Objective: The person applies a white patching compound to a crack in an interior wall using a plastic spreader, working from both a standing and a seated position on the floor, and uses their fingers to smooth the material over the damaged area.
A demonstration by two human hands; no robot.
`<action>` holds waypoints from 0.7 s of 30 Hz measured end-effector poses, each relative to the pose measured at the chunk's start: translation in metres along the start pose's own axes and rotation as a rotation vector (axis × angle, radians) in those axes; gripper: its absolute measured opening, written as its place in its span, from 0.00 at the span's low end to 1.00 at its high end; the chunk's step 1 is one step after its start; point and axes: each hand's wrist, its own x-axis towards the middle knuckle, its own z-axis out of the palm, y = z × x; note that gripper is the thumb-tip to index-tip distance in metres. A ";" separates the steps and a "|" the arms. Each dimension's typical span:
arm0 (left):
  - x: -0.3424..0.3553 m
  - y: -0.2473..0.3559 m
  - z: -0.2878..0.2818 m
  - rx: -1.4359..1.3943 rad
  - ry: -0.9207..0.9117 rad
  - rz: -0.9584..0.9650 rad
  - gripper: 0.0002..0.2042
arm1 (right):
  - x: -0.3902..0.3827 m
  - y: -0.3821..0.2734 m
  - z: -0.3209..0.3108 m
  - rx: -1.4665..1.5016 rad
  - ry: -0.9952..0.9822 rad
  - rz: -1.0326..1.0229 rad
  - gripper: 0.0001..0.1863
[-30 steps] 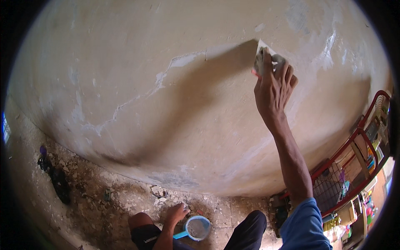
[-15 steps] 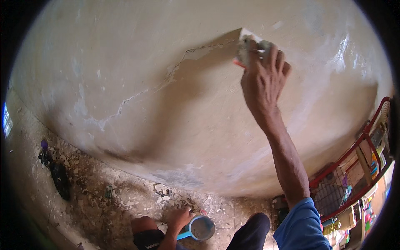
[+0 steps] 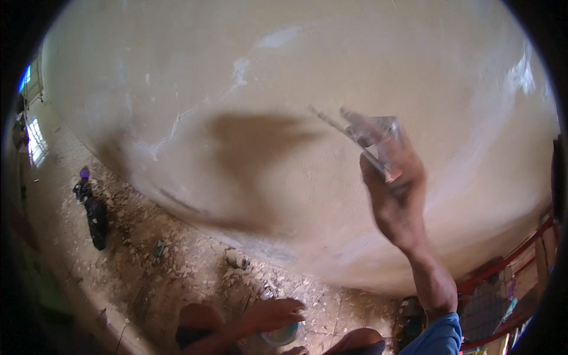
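My right hand (image 3: 393, 195) is raised in front of the pale plastered wall (image 3: 296, 71) and grips a flat scraper (image 3: 355, 135). The thin blade points up and to the left, and both hand and tool are blurred by motion. The blade throws a dark shadow on the wall to its left. At the bottom of the view my left hand (image 3: 272, 313) lies over the rim of a small blue cup (image 3: 283, 336), between my knees. The wall shows white patches and a crack line at upper left.
Flakes and rubble litter the floor (image 3: 195, 266) along the wall's base. A black object with a purple top (image 3: 93, 213) lies at the left. A red metal rack (image 3: 503, 269) stands at the right edge. Bright windows show at far left.
My right hand has swung down and away from the upper wall with the scraper. The view has shifted, so the wall now fills more of the picture. My left hand stays at the cup.
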 end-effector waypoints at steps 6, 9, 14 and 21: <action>0.066 0.091 0.015 0.150 -0.118 0.647 0.13 | -0.028 0.025 -0.038 1.379 0.121 0.787 0.14; 0.088 0.157 0.005 0.035 -0.376 0.744 0.09 | -0.034 0.044 -0.039 1.397 0.109 0.801 0.17; 0.085 0.201 0.017 -0.098 0.013 1.071 0.05 | -0.028 0.028 -0.028 1.413 0.167 0.779 0.18; 0.085 0.215 -0.035 0.112 -0.273 1.092 0.10 | -0.008 0.002 -0.007 1.185 0.154 0.613 0.18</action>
